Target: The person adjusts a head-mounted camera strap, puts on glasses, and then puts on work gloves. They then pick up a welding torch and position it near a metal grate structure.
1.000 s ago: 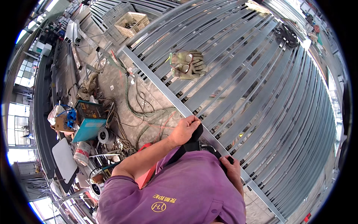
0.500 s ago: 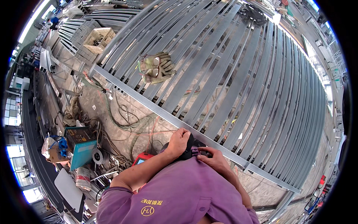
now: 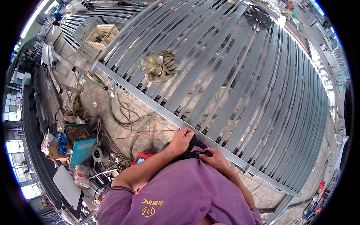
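My left hand [image 3: 181, 141] is closed in front of my waist, beside something black whose kind I cannot make out. What lies inside its curled fingers is hidden. Just to the right, my right hand [image 3: 213, 156] pinches a dark strap-like piece [image 3: 202, 153] at the hem of my purple shirt [image 3: 176, 187]. Both hands are close to the near rail [image 3: 165, 112] of a large rack of grey metal bars [image 3: 221, 75]. On the bars, a pair of work gloves [image 3: 168, 63] lies with glasses [image 3: 159, 70] on top.
A cream crate [image 3: 102, 36] stands beyond the rack's left end. On the floor to the left are hoses and cables [image 3: 127, 122], a red device with a screen [image 3: 141, 159], a wire spool [image 3: 98, 153] and a teal box [image 3: 82, 152]. A dark bundle [image 3: 258, 17] rests on the far bars.
My right fingers have closed in on the dark strap-like piece at the shirt hem, which shows more clearly now. My left hand stays nearly in place; the view has shifted slightly.
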### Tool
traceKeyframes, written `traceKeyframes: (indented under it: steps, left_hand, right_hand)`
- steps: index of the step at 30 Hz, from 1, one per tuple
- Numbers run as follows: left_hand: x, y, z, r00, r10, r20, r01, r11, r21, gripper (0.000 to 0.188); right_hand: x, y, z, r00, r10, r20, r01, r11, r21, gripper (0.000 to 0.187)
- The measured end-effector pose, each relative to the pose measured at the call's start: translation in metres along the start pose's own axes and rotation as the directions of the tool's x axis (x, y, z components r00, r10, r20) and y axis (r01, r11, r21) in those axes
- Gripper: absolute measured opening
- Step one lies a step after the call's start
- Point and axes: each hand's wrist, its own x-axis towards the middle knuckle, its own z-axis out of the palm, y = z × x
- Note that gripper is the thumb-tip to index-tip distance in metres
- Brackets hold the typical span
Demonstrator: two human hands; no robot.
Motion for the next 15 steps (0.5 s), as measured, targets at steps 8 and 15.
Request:
traceKeyframes:
  steps: [8, 15]
  left_hand:
    - [-0.006, 0.0, -0.078, 0.998, -0.055, 0.025, 0.042, 0.934, 0.355, 0.022]
    - [-0.026, 0.007, -0.102, 0.904, -0.29, 0.313, 0.195, 0.933, 0.302, 0.023]
  right_hand:
    - [0.0, 0.039, 0.006, 0.931, -0.09, -0.352, 0.139, 0.984, 0.115, 0.02]
    - [-0.005, 0.044, 0.004, 0.881, -0.039, -0.471, 0.198, 0.936, 0.291, 0.02]
